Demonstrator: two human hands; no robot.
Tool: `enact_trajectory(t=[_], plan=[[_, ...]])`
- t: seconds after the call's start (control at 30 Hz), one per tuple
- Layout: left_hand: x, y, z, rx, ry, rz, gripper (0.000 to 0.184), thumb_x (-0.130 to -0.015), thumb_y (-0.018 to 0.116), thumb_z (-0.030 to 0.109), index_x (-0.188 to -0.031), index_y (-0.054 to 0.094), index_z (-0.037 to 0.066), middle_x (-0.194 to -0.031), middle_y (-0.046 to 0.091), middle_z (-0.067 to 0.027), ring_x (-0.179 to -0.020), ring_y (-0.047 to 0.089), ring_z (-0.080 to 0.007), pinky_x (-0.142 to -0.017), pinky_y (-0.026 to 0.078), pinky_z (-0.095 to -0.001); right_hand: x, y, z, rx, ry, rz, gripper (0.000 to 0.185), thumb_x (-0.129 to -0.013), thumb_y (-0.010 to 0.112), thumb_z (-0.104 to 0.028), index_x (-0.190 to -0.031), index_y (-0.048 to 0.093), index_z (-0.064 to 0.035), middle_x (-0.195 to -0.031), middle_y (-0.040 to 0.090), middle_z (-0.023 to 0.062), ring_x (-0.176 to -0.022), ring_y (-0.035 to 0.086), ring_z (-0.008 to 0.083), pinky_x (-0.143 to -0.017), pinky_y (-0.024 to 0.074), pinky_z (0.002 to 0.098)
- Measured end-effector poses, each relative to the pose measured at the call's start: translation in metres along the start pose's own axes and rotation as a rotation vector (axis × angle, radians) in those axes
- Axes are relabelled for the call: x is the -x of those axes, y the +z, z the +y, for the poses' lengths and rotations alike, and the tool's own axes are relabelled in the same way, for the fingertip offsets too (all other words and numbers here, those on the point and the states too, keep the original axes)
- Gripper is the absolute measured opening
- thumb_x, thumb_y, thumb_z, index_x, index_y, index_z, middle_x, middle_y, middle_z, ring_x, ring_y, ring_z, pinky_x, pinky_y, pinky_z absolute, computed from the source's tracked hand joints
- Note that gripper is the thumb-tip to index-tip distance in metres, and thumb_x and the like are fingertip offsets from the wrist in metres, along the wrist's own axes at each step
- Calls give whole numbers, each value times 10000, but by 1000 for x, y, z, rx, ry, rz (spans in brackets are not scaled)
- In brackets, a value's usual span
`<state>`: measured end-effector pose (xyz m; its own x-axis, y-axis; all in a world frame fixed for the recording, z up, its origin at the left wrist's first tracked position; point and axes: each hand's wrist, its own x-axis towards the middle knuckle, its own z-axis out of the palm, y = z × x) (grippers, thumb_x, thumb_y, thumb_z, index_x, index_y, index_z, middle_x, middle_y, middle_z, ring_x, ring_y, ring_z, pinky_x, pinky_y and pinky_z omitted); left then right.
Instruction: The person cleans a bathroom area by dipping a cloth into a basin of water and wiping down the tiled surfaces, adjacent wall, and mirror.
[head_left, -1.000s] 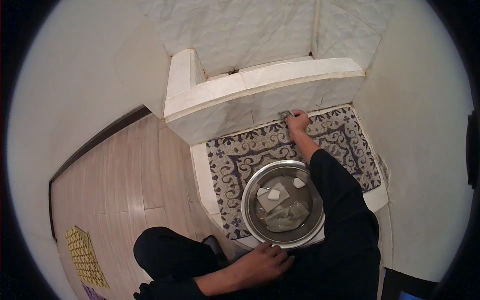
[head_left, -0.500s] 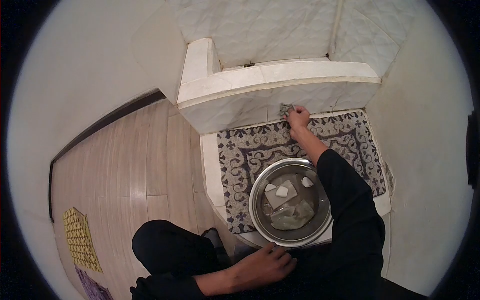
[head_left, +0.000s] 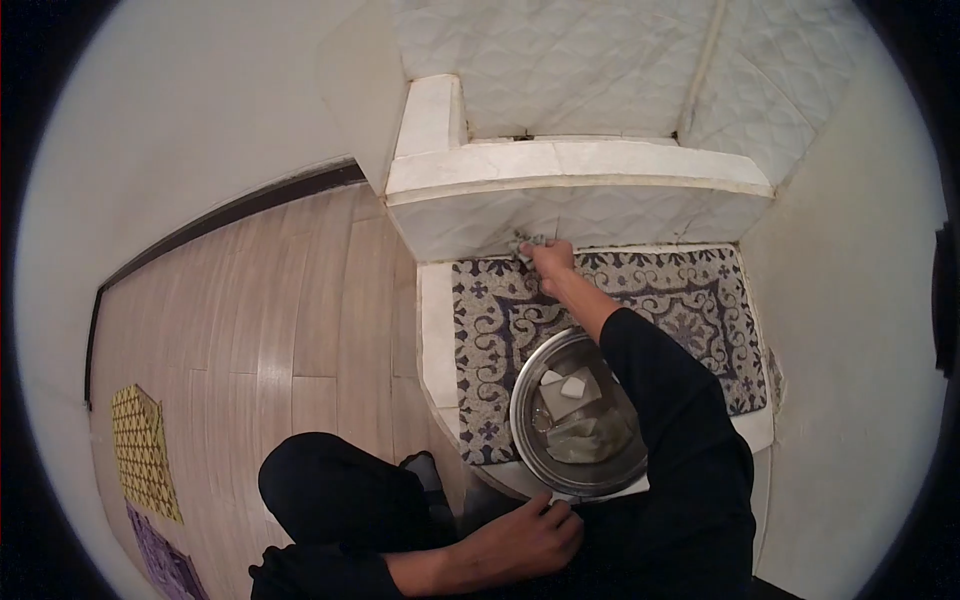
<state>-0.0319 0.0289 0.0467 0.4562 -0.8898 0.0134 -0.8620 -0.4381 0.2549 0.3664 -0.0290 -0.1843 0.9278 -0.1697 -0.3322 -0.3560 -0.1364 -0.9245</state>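
Note:
My right hand (head_left: 552, 264) is closed on a small crumpled grey wad (head_left: 526, 243), whose exact kind I cannot make out. It presses the wad against the low tiled wall (head_left: 620, 215), near the wall's bottom edge. My left hand (head_left: 530, 537) lies on my dark-clothed leg, holding nothing, its fingers loosely bent and apart close to the basin's near rim. The round metal basin (head_left: 520, 430) holds water, a pale flat square piece (head_left: 572, 402), small white chunks (head_left: 574, 387) and a greenish limp piece (head_left: 585, 440). My right sleeve hides the basin's right side.
Beneath the basin lies a patterned mat (head_left: 485, 385) on a raised white step (head_left: 436, 330). Wooden-looking floor (head_left: 270, 330) stretches to the left, with a yellow patterned cloth (head_left: 146, 450) and a purple one (head_left: 165, 555). A plain wall (head_left: 840, 330) stands at the right.
My right hand has moved left along the low wall with the grey wad, down towards its base. The view has shifted slightly. My left hand stays on my leg.

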Motion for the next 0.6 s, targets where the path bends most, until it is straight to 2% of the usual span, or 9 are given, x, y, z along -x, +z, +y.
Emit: enact_trajectory(t=[0.03, 0.07, 0.13, 0.27, 0.37, 0.43, 0.6], plan=[[1, -3, 1, -2, -8, -60, 312, -835, 638, 182, -1096, 681, 16, -1063, 643, -80, -1005, 588, -207, -883, 483, -351, 28, -6, -21, -19, -33, -63, 403, -707, 894, -160, -982, 694, 58, -939, 717, 146, -852, 662, 230, -776, 515, 372], [3, -4, 1, -1, -13, -121, 386, -835, 639, 186, -1173, 664, 3, -1132, 651, -90, -1045, 589, -209, -916, 488, -358, 25, 0, -19, 29, -37, 33, 401, -689, 901, -162, -964, 699, 48, -933, 720, 151, -857, 671, 237, -782, 520, 375], [6, 0, 2, 19, -30, -105, 392, -836, 635, 190, -1177, 662, -1, -1132, 651, -97, -1037, 587, -214, -920, 487, -359, 19, 8, -14, 124, -41, 232, 395, -654, 915, -168, -927, 711, 30, -920, 727, 160, -866, 687, 252, -792, 531, 382], [12, -8, 0, -38, -19, -24, 412, -851, 614, 210, -1202, 651, -3, -1096, 643, -106, -1018, 584, -228, -943, 484, -379, -2, -24, -17, 339, -93, 218, 414, -611, 922, -168, -913, 708, 18, -925, 732, 165, -846, 707, 293, -801, 550, 391], [19, -4, 5, -76, -57, 122, 258, -871, 632, 203, -1026, 745, 30, -993, 669, -87, -954, 580, -231, -852, 476, -392, -20, -38, 7, 422, -198, 311, 402, -624, 906, -153, -924, 701, 19, -923, 731, 162, -823, 711, 306, -777, 562, 389], [22, -6, 8, -72, -80, 89, 244, -873, 629, 199, -1000, 744, 25, -954, 653, -81, -935, 574, -232, -853, 476, -386, -15, -42, 11, 471, -221, 357, 402, -655, 883, -114, -974, 687, 32, -914, 724, 165, -819, 714, 305, -724, 578, 386], [31, -15, 4, -84, -74, 115, 223, -880, 621, 197, -942, 736, 16, -906, 627, -82, -921, 567, -241, -853, 474, -384, -6, -31, -6, 135, 22, 237, 410, -752, 775, 21, -1105, 588, 113, -1039, 655, 238, -802, 715, 278, -581, 603, 363]])
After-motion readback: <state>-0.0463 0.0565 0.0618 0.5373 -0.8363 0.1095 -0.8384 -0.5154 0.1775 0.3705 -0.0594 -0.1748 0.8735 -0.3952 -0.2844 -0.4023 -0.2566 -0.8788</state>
